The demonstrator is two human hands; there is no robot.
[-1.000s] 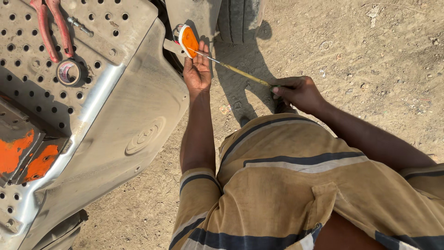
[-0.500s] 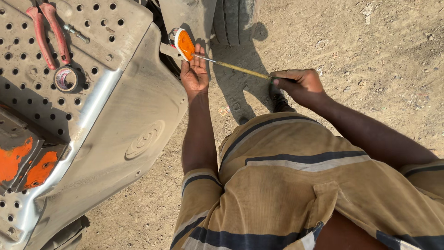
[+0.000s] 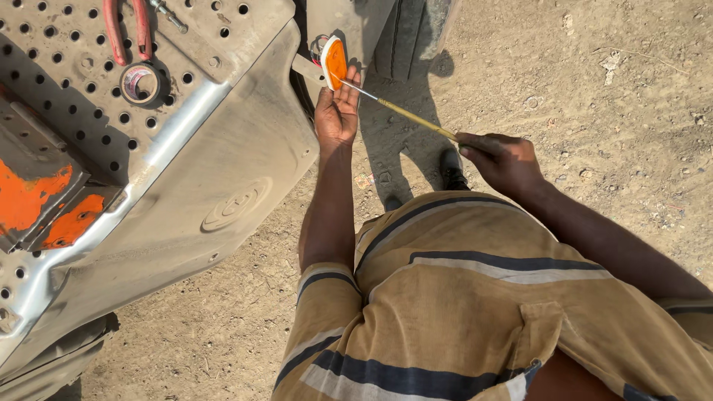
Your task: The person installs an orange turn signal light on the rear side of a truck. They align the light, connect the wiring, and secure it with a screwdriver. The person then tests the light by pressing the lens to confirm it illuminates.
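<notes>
1. Ground point(image 3: 594, 89) of dry, sandy dirt with small stones fills the right and lower parts of the view; a dark tyre point(image 3: 416, 33) stands at the top.
2. Grey metal vehicle panel point(image 3: 245, 171) curves down on the left, dusty and smooth, with a perforated step plate point(image 3: 67, 74) above it carrying red-handled pliers point(image 3: 126, 30) and a roll of tape point(image 3: 140, 82).
3. Left hand point(image 3: 338, 111) reaches up beside the panel's edge, fingers closed around the rim of an oval orange lamp point(image 3: 334, 63) in a pale housing.
4. Right hand point(image 3: 505, 160) is fisted around the handle of a long, thin screwdriver point(image 3: 405, 113), well to the right of the lamp.
5. Its yellowish shaft slants up-left, and the metal tip touches the lamp just beside the left thumb.
6. Compared with 0.5 s ago, both hands keep the same grips, and the lamp and screwdriver sit much as before.
</notes>
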